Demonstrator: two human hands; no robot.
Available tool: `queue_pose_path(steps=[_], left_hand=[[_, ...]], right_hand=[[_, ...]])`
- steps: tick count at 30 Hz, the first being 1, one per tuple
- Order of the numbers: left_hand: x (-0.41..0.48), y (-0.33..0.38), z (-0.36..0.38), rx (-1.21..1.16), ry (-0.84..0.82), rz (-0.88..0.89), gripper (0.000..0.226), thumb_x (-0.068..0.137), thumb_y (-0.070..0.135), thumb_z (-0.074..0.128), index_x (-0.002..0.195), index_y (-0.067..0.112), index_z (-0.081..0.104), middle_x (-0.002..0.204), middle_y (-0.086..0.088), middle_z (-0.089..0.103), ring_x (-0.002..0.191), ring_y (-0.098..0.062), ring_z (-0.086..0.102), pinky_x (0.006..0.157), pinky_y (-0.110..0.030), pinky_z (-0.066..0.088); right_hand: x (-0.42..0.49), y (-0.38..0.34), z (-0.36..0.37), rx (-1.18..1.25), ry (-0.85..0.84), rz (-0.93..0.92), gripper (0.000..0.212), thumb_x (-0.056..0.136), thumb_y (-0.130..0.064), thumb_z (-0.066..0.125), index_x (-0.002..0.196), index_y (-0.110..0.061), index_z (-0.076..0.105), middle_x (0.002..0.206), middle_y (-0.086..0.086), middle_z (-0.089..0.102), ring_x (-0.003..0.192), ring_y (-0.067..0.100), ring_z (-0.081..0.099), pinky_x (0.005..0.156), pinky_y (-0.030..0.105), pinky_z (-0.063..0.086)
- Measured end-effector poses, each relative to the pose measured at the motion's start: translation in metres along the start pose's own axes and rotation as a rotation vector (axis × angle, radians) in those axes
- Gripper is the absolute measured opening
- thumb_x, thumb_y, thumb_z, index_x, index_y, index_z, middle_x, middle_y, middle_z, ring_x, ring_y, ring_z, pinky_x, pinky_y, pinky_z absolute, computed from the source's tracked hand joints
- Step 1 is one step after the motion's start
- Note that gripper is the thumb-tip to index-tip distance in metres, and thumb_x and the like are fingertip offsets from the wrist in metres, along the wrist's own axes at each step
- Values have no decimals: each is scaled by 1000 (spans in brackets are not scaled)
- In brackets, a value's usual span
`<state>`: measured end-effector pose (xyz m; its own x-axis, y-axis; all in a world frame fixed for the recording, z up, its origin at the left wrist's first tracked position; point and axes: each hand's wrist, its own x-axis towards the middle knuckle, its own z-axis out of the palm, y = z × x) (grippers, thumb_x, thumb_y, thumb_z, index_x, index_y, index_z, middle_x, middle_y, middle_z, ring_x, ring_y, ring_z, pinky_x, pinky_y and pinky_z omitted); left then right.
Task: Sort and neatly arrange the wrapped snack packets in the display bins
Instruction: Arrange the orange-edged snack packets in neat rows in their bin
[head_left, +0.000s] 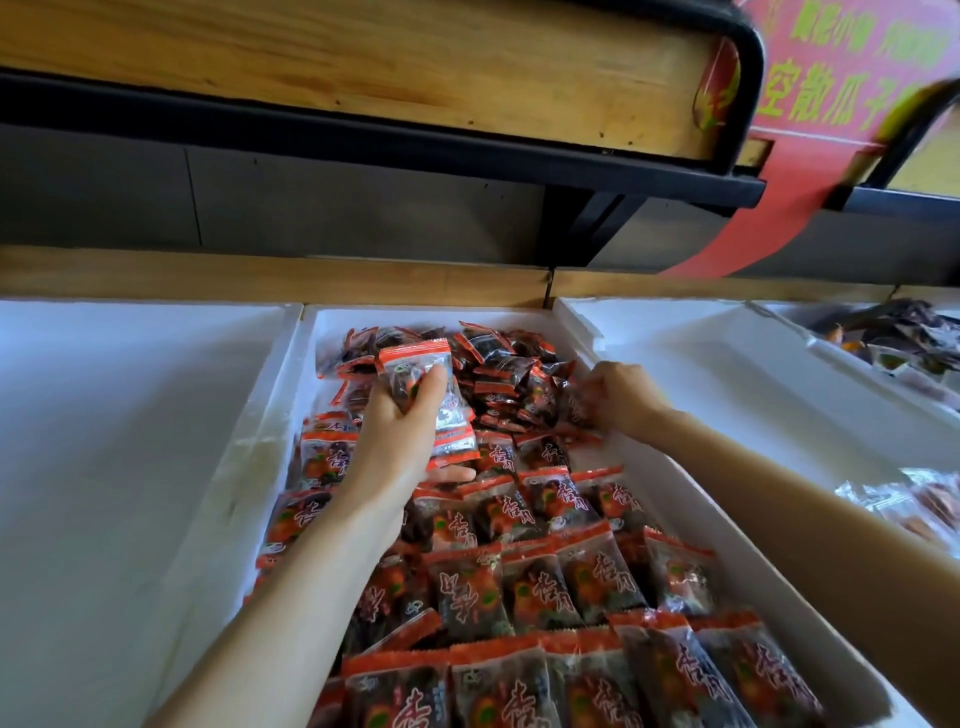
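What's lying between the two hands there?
A jumbled heap of packets in the middle bin, between the left hand and right hand, in the head view.

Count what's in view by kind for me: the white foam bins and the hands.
White foam bins: 4
Hands: 2 (left hand gripping red snack packets, right hand at the loose pile)
Total: 6

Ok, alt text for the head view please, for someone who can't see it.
A left hand holds a few red snack packets over a white bin, while the right hand reaches into the loose pile at its far end. Nearer packets lie in neat overlapping rows.
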<state>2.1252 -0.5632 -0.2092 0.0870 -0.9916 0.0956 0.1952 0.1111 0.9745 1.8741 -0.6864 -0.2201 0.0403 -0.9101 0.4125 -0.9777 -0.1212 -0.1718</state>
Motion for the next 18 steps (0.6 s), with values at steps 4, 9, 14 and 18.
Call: queue_pose_path(steps=[4, 9, 14, 18], left_hand=[[4, -6, -2, 13, 9, -20, 38, 94, 42, 58, 127, 25, 46, 112, 8, 55, 110, -20, 58, 88, -49, 56], [5, -8, -8, 5, -13, -44, 46, 89, 60, 54, 119, 25, 48, 92, 13, 64, 125, -24, 51, 105, -55, 41], [4, -10, -1, -61, -88, -95, 117, 26, 97, 61, 126, 38, 54, 134, 1, 59, 122, -30, 56, 101, -59, 44], [-2, -3, -2, -63, -171, -25, 28, 81, 37, 76, 104, 26, 66, 97, -1, 73, 84, -16, 72, 62, -34, 59]], right_hand=[[-8, -23, -40, 365, 190, 35, 16, 93, -19, 58, 86, -8, 68, 85, 13, 68, 74, 23, 58, 66, 31, 44], [-46, -86, -87, 760, -137, -197, 12, 89, -19, 62, 78, -23, 64, 75, -2, 69, 69, 10, 65, 63, 21, 54], [-61, -124, -87, 702, -210, -299, 9, 85, -19, 67, 77, -15, 65, 65, -5, 67, 58, 5, 62, 58, 17, 51], [-63, -140, -83, 796, -223, -315, 14, 86, -16, 64, 86, -2, 65, 72, 6, 66, 57, 8, 61, 55, 16, 52]])
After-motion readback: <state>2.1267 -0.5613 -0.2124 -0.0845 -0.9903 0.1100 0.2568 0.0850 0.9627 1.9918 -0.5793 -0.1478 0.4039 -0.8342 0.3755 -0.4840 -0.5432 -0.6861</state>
